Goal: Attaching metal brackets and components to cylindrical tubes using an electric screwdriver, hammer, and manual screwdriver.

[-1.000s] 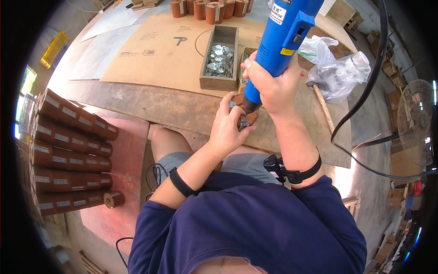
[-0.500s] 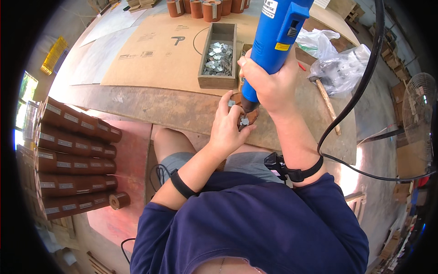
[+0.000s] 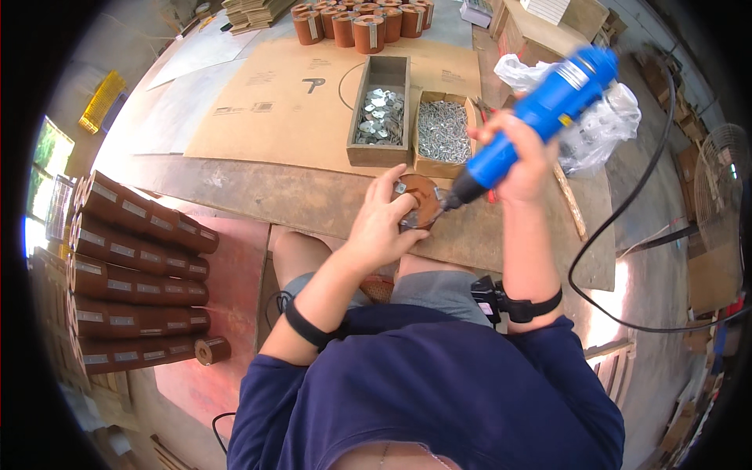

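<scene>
My left hand (image 3: 377,223) is curled round the near-left side of a short brown cylinder (image 3: 425,194) at the table's front edge, fingers on its top. Small metal plates (image 3: 400,188) show on the cylinder's top; part of it is hidden by my fingers. In my right hand (image 3: 526,160) is a blue electric screwdriver (image 3: 540,106), leaning up to the right. Its dark tip points down-left at the right rim of the cylinder; whether it touches, I cannot tell. Just beyond stands a cardboard box (image 3: 443,167) of screws (image 3: 443,129).
A wooden tray (image 3: 378,156) holds small metal plates. Brown cylinders (image 3: 368,35) stand at the back; rows of others (image 3: 141,254) lie at left. A wooden-handled tool (image 3: 570,204) and plastic bags (image 3: 603,129) lie at right. A black cord (image 3: 619,223) loops at right.
The screwdriver has gone from nearly upright over the cylinder to tilted, its body swung right and its tip shifted to the right rim. The screw box is now uncovered. My left hand stays on the cylinder.
</scene>
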Available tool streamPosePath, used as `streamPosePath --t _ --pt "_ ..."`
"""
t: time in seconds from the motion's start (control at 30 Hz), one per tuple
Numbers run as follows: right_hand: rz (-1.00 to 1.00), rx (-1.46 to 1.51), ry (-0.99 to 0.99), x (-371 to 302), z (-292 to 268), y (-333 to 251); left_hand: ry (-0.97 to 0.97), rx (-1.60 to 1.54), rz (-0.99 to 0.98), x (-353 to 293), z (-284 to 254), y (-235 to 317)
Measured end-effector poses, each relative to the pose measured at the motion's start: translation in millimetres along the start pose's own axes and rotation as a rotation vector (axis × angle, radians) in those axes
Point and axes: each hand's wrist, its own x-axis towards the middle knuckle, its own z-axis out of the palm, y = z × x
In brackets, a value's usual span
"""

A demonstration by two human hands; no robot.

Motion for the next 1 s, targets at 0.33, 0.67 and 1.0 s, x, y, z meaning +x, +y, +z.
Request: streamPosePath --t 0.33,0.67,1.0 --pt "0.275 -0.059 0.631 -8.4 -186.6 28.4 -0.054 0.099 -0.344 -14.4 -27.8 19.4" --pt "0.21 -0.374 0.721 -27.0 -213.9 43.0 -0.075 -0.117 -0.097 10.0 0.9 5.1" --pt "0.208 -0.364 0.709 -28.4 -222.0 45.9 -0.133 -0.137 -0.025 27.9 -3.5 -13.6"
